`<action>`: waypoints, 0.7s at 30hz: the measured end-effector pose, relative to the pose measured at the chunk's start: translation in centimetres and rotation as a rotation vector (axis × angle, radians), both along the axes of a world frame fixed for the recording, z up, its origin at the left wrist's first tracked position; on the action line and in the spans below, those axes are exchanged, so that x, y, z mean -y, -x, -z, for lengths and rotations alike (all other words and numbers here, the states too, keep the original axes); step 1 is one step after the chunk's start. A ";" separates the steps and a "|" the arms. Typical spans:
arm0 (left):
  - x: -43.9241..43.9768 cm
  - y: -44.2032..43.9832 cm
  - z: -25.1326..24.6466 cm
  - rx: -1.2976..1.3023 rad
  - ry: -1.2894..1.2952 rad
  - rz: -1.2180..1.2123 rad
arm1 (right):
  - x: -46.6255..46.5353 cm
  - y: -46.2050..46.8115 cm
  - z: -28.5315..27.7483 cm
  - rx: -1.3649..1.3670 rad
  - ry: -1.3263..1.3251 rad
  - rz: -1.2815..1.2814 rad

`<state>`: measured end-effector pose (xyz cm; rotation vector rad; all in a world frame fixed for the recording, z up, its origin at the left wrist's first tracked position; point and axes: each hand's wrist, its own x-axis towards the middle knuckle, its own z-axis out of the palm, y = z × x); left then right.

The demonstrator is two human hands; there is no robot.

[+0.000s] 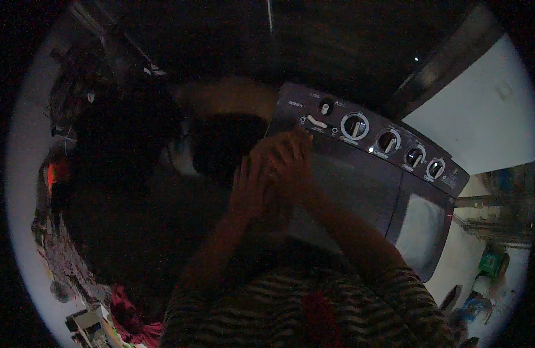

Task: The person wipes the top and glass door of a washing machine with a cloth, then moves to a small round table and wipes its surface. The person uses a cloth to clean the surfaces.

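In dim light, both my hands come together at the left end of a twin-tub washing machine (354, 169). My right hand (293, 163) lies by the machine's corner, its fingertips near the lower edge of the control panel (372, 137). Close beside it is my left hand (252, 180), fingers stretched upward. A brownish curved shape (232, 98) runs just beyond the hands, too dark to name. Whether either hand grips anything is lost in shadow. Several round dials, among them a large dial (354, 126), line the panel, along with a pale lever (316, 122).
On the right, the machine's smaller lid (420, 226) reflects light. A green container (493, 263) stands on the pale floor beyond. Red cloth (130, 319) lies at the lower left, and an orange-red object (58, 174) shows farther up. A pale wall (476, 113) rises behind the panel.
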<state>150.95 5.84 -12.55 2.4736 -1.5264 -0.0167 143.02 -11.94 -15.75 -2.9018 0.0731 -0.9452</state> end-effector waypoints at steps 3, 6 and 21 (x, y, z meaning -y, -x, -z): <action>1.8 -1.5 0.3 -0.059 -0.031 -0.023 | 1.4 -1.0 -0.6 -0.044 -0.088 0.024; 2.9 -2.1 1.7 0.000 -0.062 -0.034 | 2.1 -1.1 -1.9 -0.022 -0.003 0.031; 14.9 7.4 -0.5 0.675 -0.130 0.559 | 8.6 13.9 -0.4 -0.380 -0.355 0.460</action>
